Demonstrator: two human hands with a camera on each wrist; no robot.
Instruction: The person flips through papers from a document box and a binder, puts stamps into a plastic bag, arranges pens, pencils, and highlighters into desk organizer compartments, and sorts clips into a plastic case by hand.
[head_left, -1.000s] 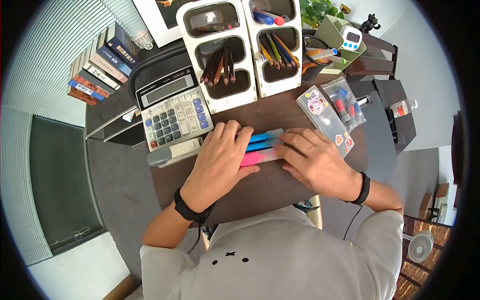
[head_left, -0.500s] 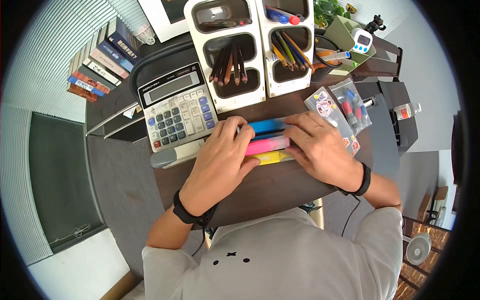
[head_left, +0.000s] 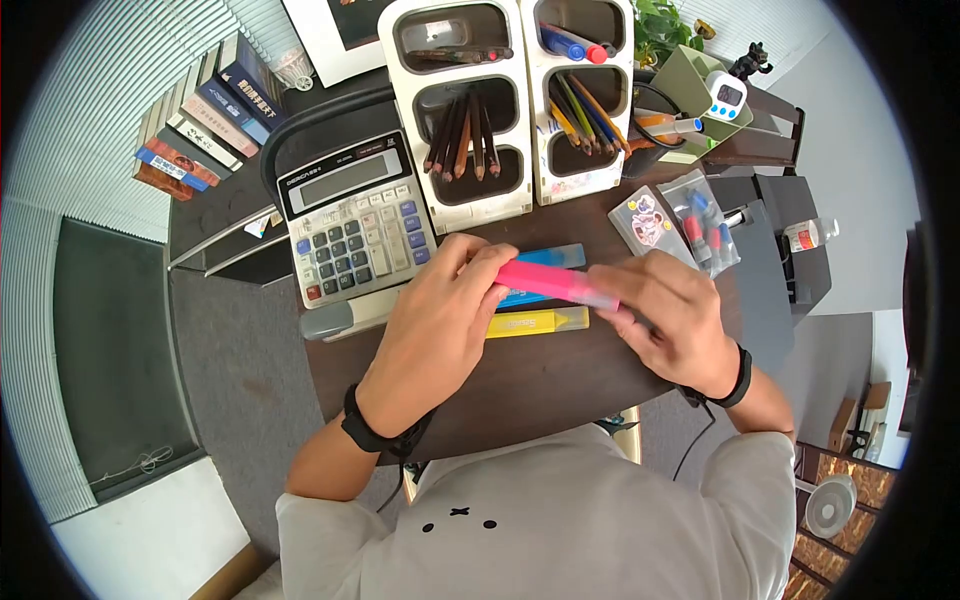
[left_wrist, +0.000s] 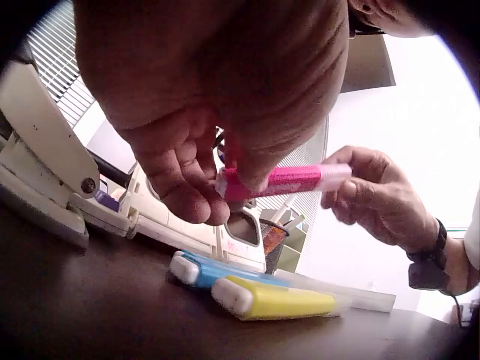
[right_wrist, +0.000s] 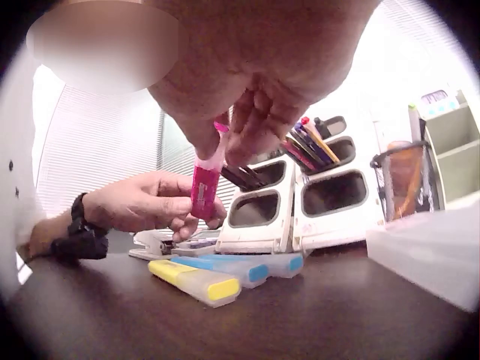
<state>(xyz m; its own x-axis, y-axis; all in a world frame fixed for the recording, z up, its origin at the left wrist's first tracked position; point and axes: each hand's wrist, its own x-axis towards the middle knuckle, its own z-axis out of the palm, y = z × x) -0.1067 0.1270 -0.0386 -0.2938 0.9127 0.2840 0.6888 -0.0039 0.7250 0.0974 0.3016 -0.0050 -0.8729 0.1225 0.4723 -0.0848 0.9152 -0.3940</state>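
A pink highlighter (head_left: 550, 282) is raised over the table, with my left hand (head_left: 440, 310) pinching its body end. My right hand (head_left: 680, 320) grips the clear cap end (right_wrist: 212, 159) between thumb and fingers. Beneath it on the table lie a yellow highlighter (head_left: 540, 321) and two blue highlighters, one farther back (head_left: 560, 257) and one in the middle (head_left: 522, 298), partly covered by the pink one and my left hand. In the left wrist view the yellow highlighter (left_wrist: 277, 300) lies in front of the blue ones.
A calculator (head_left: 360, 225) and a stapler-like grey item (head_left: 345, 316) sit to the left. White organizers (head_left: 480, 205) with pencils and pens stand behind. At right are a stickered clear case (head_left: 645, 222) and a bag of markers (head_left: 710, 225).
The pink highlighter has come up off the row between my hands and tilted. My right hand has shifted right with its cap end. The yellow highlighter, hidden at first, now shows on the table.
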